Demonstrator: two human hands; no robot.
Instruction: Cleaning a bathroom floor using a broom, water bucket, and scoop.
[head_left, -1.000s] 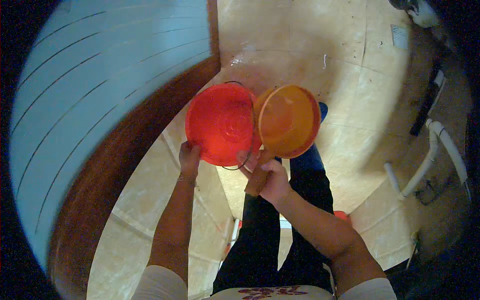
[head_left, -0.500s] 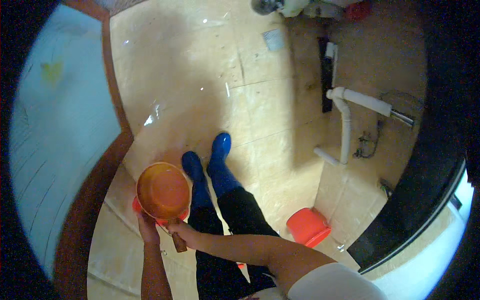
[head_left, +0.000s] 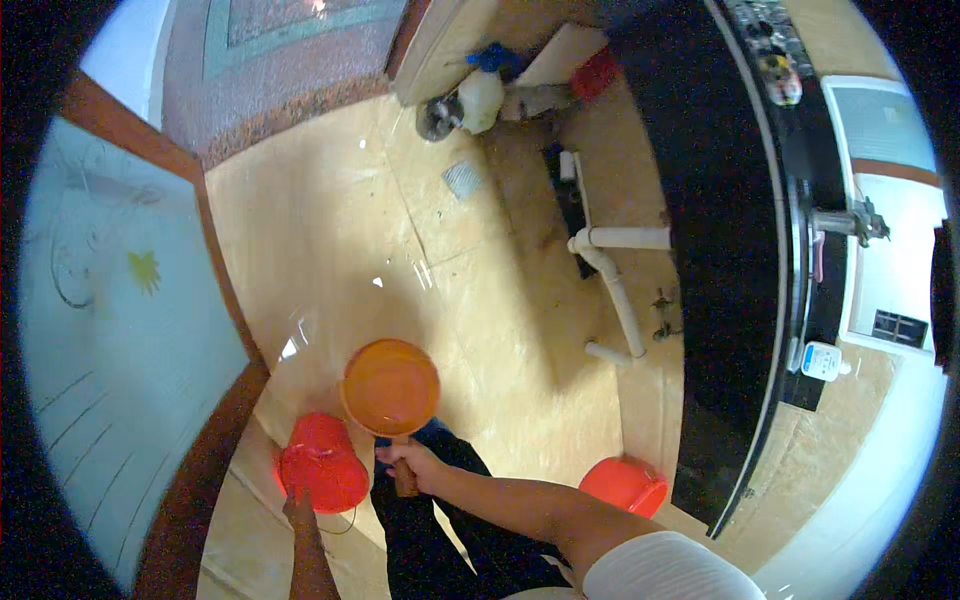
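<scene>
My right hand is closed round the handle of an orange-brown plastic dipper, its round bowl facing up over the floor. I cannot tell whether the bowl holds water. To its left is a red bucket, tilted, with a thin wire handle hanging beside it. My left hand grips the near left part of this bucket, the fingers partly lost against it. Dipper and bucket are apart. My legs in dark trousers stand just behind the dipper, which hides most of my blue boots.
Another red bucket stands by the wall at right. A black counter with a tap runs along the right, white drain pipes below it. At left is a brown-framed frosted door. Wet spots glint on the tan floor.
The dipper has moved right, away from over the red bucket, which now shows in full beside it. My view has tilted up, bringing the counter and tap into sight.
</scene>
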